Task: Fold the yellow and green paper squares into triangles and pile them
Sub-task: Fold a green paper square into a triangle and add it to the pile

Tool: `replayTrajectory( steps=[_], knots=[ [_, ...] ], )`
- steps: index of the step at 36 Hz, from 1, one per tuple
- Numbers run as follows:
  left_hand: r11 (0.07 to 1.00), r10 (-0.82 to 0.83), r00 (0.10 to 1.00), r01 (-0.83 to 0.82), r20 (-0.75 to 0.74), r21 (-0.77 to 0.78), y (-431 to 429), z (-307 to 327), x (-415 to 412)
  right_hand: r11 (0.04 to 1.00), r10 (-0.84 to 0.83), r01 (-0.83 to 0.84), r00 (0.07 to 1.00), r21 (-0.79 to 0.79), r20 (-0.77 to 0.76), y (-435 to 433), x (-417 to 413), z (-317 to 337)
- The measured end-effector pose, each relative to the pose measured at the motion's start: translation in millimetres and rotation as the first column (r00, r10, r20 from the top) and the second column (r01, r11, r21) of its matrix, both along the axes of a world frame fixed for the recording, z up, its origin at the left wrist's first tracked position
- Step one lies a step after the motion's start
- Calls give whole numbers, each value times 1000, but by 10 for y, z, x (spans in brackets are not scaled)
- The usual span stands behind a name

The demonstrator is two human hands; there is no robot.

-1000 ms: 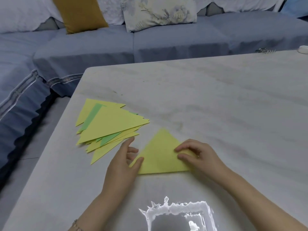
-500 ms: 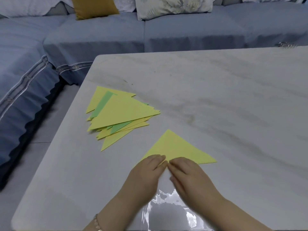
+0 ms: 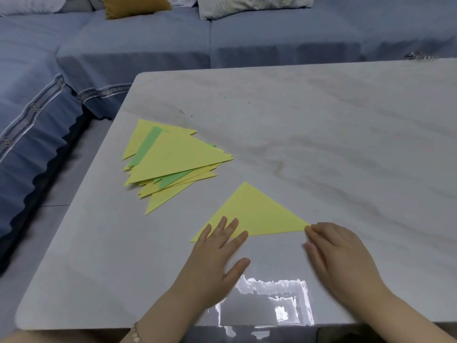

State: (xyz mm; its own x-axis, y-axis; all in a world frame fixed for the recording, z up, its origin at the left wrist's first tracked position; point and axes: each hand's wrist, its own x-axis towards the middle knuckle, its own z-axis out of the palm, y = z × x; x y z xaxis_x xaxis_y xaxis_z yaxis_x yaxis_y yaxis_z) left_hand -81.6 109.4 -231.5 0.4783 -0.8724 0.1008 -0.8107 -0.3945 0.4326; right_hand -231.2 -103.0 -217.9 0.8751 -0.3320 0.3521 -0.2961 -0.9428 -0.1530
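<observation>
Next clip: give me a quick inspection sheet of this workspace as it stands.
Surface: pale marble-look table, glare near the front edge.
Job's things: one folded yellow triangle lies apart from a loose pile of yellow and green triangles.
Clutter: small shiny thing at the far edge, too small to tell.
Hands: left hand flat on the triangle's left corner; right hand touches its right corner, blurred.
Cables: nothing seen.
Surroundings: blue sofa with cushions behind.

One wide-angle view, worn on the head, looks forward and down across the table [image 3: 321, 115] from its near edge. It sits close above the left hand [image 3: 212, 258] and right hand [image 3: 338, 253] near 6 o'clock. The sofa [image 3: 148, 45] lies beyond, from 9 to 12 o'clock.
</observation>
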Motion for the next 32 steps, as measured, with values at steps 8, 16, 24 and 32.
replayTrajectory(
  steps=[8, 16, 24, 32],
  knots=[
    [994, 79, 979, -90, 186, 54, -366, 105, -283, 995, -99, 99, 995, 2, 25, 32, 42, 8],
    [998, 66, 964, -63, 258, -21, -819, 117, -572, 991, -132, 133, 991, -32, 23, 96, 49, 7],
    [992, 126, 945, -125, 300, -24, -382, 145, -338, 990, -141, 142, 990, -16, 31, 111, 33, -4],
    [978, 205, 943, -209, 264, -15, 183, 171, -102, 988, -152, 153, 987, -5, 48, 122, 23, 22]
  ],
)
